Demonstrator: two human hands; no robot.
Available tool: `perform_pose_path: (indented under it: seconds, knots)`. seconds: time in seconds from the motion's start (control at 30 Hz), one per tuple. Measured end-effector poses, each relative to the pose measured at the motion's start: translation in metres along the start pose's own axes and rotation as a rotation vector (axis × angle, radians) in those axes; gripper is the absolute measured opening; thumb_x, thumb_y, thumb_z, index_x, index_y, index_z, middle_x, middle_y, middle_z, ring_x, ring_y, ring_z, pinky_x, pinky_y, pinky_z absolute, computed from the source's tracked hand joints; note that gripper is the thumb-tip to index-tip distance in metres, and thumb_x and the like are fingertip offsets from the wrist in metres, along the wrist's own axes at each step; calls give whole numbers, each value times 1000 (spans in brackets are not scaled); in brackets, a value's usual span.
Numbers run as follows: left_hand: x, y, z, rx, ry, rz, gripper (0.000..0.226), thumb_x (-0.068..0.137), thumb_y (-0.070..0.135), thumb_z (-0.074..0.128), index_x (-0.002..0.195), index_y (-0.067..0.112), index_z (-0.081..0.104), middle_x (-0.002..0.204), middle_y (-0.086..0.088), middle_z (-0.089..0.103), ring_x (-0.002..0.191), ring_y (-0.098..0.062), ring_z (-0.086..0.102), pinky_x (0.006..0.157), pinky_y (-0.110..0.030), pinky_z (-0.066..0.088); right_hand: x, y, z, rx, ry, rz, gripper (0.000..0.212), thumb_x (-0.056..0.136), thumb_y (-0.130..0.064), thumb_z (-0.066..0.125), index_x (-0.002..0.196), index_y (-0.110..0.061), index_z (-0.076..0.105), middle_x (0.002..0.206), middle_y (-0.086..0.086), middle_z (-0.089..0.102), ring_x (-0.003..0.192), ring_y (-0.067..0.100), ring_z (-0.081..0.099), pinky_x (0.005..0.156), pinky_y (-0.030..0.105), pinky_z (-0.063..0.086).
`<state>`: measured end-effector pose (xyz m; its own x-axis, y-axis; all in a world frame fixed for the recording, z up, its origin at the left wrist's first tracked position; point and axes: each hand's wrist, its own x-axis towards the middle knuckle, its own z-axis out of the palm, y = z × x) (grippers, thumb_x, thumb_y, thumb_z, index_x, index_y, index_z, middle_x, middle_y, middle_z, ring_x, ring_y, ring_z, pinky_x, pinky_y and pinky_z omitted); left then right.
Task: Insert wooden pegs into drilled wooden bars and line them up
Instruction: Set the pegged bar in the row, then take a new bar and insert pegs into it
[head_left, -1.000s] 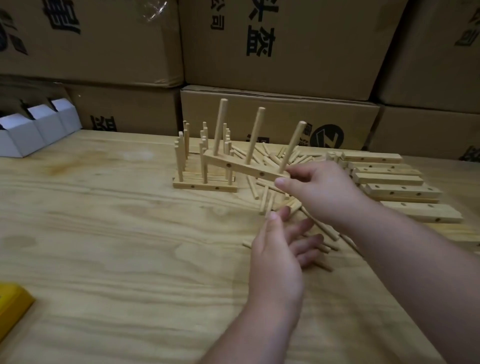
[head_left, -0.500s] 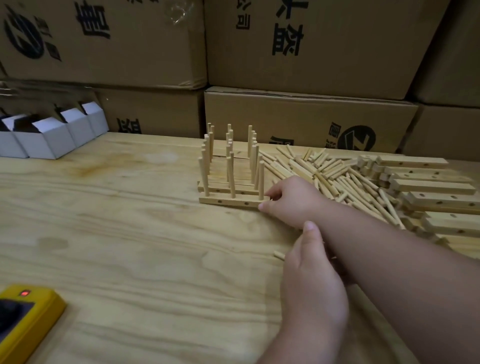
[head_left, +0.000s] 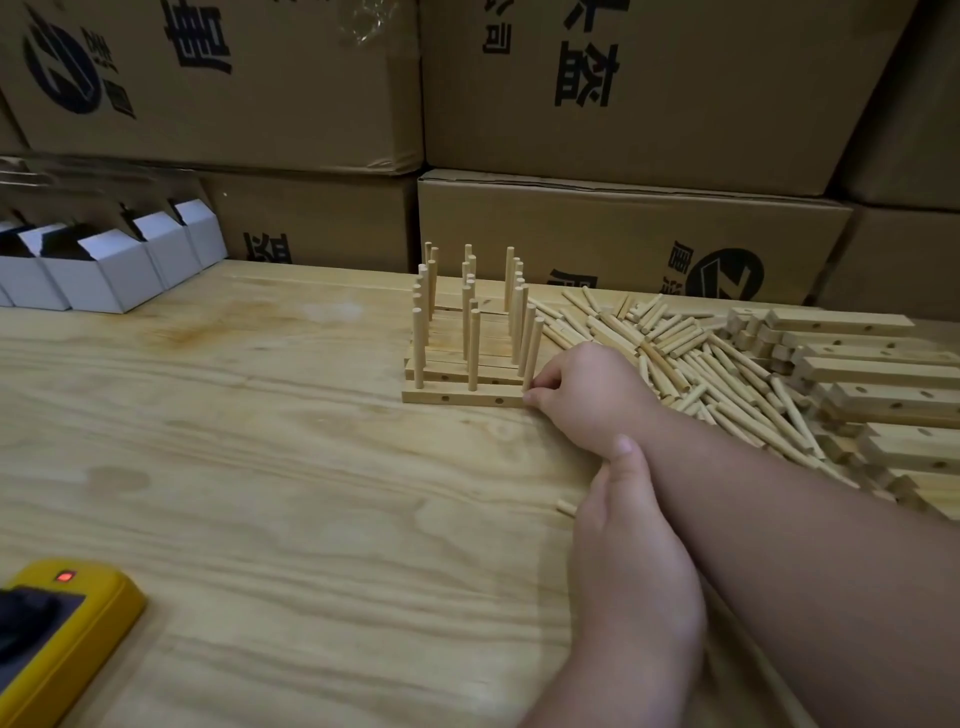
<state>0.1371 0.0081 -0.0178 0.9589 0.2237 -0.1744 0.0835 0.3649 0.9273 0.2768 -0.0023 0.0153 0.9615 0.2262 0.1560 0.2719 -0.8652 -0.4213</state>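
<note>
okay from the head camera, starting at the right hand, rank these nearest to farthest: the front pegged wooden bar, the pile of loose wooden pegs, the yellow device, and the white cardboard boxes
From the right hand:
1. Front pegged wooden bar, touching its fingertips, on the hand's left.
2. Pile of loose wooden pegs, just behind and right.
3. Yellow device, near left corner.
4. White cardboard boxes, far left.

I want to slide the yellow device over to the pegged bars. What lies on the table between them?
In the head view nothing: only bare plywood table runs from the yellow device to the front pegged bar.
</note>
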Motion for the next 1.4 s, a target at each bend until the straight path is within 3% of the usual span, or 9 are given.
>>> perform_pose_path:
  seconds: [0.13,0.33,0.57,0.7,0.87,0.97,1.07,1.23,1.4]
  knots:
    - [-1,1,0,-11,-12,-1,50,102,57,39,104,25,77,100,13,78,101,-5,71,99,-41,53,3,0,1,-24,22,3,13,86,-36,71,77,-28,76,68,-10,67,69,11,62,69,35,58]
    - [-1,2,0,-46,-7,-30,48,102,57,42,99,25,78,96,12,79,97,-5,72,96,-41,55,3,-3,3,-48,30,-12,14,86,-37,68,79,-26,73,69,-10,66,70,12,63,67,35,57]
    - [-2,5,-1,-102,-2,-30,62,77,72,43,98,26,79,97,8,79,99,-12,73,98,-46,54,5,-5,5,-65,23,-37,15,88,-38,66,80,-26,73,70,-10,67,70,12,62,67,35,57]
    - [-3,7,-1,-146,-19,-47,61,71,69,50,96,21,80,96,2,80,98,-16,74,97,-48,55,1,-6,2,-62,35,-46,22,89,-45,63,80,-27,71,71,-9,67,69,13,63,66,36,58]
    - [-6,4,0,-87,-82,38,50,78,62,52,76,20,80,80,0,79,80,-15,75,76,-38,59,-21,0,-16,62,169,-26,30,96,-40,52,75,-24,67,68,-7,65,66,17,63,62,37,56]
    - [-12,4,3,-50,-154,47,59,73,68,53,60,14,72,58,-9,67,49,-23,63,50,-27,47,-47,12,-38,159,331,15,28,95,-38,54,75,-25,68,67,-9,65,65,11,61,63,36,55]
    - [-18,4,7,15,-259,97,60,91,59,50,60,11,67,57,-18,68,31,-19,51,35,-15,33,-89,35,-59,267,469,81,24,94,-39,58,77,-27,69,66,-12,65,64,4,60,63,32,54]
    - [-21,6,8,-9,-259,190,50,105,37,45,72,9,69,50,-15,62,29,-14,40,33,-16,31,-174,76,-66,218,508,67,11,89,-29,65,79,-29,70,75,-17,63,77,0,58,64,17,40]
    - [-23,6,7,33,-235,276,48,107,26,46,68,19,73,48,-9,58,33,-12,40,37,-16,34,-215,113,-71,119,542,146,11,86,-22,65,88,-31,70,94,-18,59,97,11,56,84,29,41]
